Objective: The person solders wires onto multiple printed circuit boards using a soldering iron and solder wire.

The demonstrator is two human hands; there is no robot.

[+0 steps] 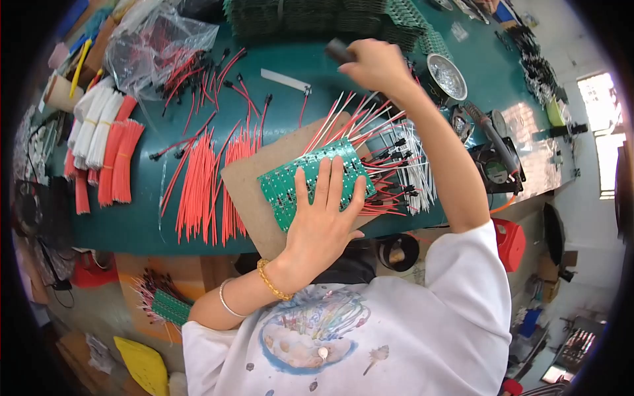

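Note:
My left hand (319, 221) lies flat with its fingers spread on a green circuit board panel (281, 187). The panel rests on a brown board (246, 181), tilted on the table. Red and white wires (353, 125) stick out past the panel's far side, and wires with black connectors (395, 191) reach out at its right. Farther off, my right hand (380, 65) is raised and closed around a short dark object (339, 51); motion blur hides what kind it is.
Red wires (196, 191) lie in rows left of the brown board. Bundled red and white tubing (99, 129) and a clear plastic bag (158, 46) are farther left. Stacked green boards (304, 20) stand at the back. A metal bowl (447, 77) and a soldering iron (489, 129) are at right.

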